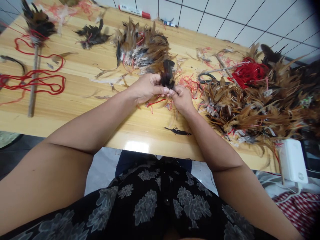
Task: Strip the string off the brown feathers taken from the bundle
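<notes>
Head view: the left hand and right hand meet above the table, near its middle. The left thumb and fingers pinch a dark tuft of feathers at its lower end. The right thumb and forefinger are pressed together at the same base, tips against those of the left. The tuft stands roughly upright, feather ends pointing to the far side. Whether either hand rests on the wood cannot be told.

Red and pink scraps lie just right of the grip, with others beneath it. A black feather lies on the near side, beside the right forearm. Just beyond the hands sits a brown bunch of feathers; to its left, well apart from the hands, a small bunch, darker.

At far left lies a stick, dark plumes at its far end, loops of red cord across it. On the right, a large heap of brown feathers spreads towards the table's end; a red tangle lies at its far side. A red-capped marker and a blue marker lie along the far edge, near the tiled wall. A white box with a cable is at near right, above a checked cloth.
</notes>
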`<state>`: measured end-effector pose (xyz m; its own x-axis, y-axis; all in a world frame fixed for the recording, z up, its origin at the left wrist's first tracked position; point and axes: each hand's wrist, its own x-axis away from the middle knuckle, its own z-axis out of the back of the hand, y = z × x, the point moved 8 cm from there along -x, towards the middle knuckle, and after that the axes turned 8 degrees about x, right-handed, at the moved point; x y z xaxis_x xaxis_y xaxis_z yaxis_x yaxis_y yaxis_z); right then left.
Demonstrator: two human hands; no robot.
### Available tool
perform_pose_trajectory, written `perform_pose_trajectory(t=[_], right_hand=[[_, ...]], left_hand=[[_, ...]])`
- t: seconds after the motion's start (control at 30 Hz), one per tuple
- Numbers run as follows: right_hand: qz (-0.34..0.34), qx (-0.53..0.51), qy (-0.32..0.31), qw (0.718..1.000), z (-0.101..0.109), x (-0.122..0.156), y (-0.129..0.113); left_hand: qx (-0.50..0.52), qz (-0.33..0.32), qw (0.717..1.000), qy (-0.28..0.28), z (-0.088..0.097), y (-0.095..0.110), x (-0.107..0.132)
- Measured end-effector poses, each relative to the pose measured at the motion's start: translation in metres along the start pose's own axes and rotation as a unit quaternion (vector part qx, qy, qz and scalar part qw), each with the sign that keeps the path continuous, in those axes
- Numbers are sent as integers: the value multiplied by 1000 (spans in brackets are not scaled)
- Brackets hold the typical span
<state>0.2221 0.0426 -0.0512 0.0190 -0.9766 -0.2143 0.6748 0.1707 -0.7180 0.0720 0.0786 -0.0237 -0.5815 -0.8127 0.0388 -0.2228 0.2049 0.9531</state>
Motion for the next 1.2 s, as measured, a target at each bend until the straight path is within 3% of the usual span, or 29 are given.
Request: perform_pose_trajectory(t=[0.23, 0.5, 0.63, 0.8, 0.9, 0.97, 1.03, 1.1, 1.2], right_hand=[[52, -25, -49, 997, -2, 1, -11], [28, -35, -54, 998, 0, 2, -22], [19, -70, -59, 996, 2, 4, -30], [-41, -88, -32, 995, 7, 5, -27], [-66, -140, 9, 988, 12, 5, -21], [-82, -179, 37, 980, 14, 6, -16], [-98, -204, 55, 973, 16, 6, -11], [-113, -216, 68, 967, 17, 7, -8], [-128, -237, 80, 960, 19, 8, -9]], left_hand=[[19, -3, 999, -45, 1, -7, -4], [-16, -21, 999, -42, 10, -4, -7], [-46, -19, 998, -46, 3, 5, -2], [-75, -29, 997, -18, -3, 21, 2], [-126, -100, 984, 79, 26, 44, -3], [-193, -154, 954, 169, 53, 61, -3], [-254, -160, 928, 222, 75, 68, -4], [-289, -142, 919, 227, 86, 67, -5], [-304, -125, 930, 166, 82, 62, -7]])
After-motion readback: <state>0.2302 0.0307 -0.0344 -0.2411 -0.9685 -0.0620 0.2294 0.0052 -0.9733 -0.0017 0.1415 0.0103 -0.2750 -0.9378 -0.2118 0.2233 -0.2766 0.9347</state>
